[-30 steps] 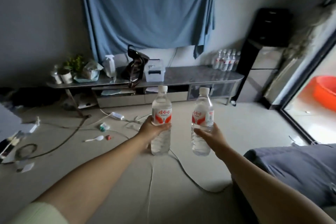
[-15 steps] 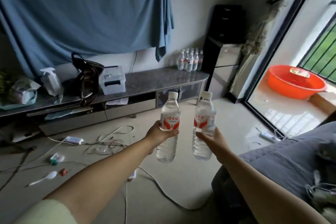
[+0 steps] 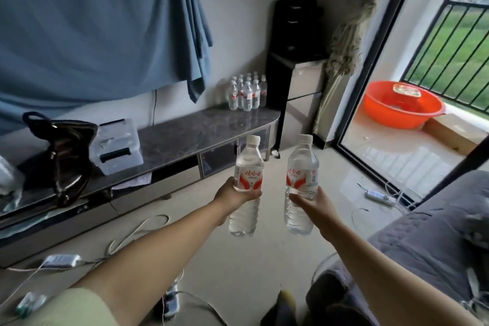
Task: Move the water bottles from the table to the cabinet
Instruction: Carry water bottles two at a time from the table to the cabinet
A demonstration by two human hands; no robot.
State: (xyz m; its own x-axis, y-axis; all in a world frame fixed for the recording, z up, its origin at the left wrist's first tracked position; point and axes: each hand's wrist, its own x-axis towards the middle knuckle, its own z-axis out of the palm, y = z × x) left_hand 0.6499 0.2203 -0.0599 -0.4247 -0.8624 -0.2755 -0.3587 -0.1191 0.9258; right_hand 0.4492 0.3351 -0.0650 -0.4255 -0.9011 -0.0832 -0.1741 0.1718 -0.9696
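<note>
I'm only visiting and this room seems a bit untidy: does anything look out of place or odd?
Yes: white cables and a power strip sprawl loose across the floor in front of the cabinet, in the walking path. The bottles in the left hand and right hand look upright, capped and intact.

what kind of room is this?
Most likely a home living room: a low TV-style cabinet along the wall, a grey sofa at right, and a sliding glass door onto a balcony holding an orange basin.
</note>
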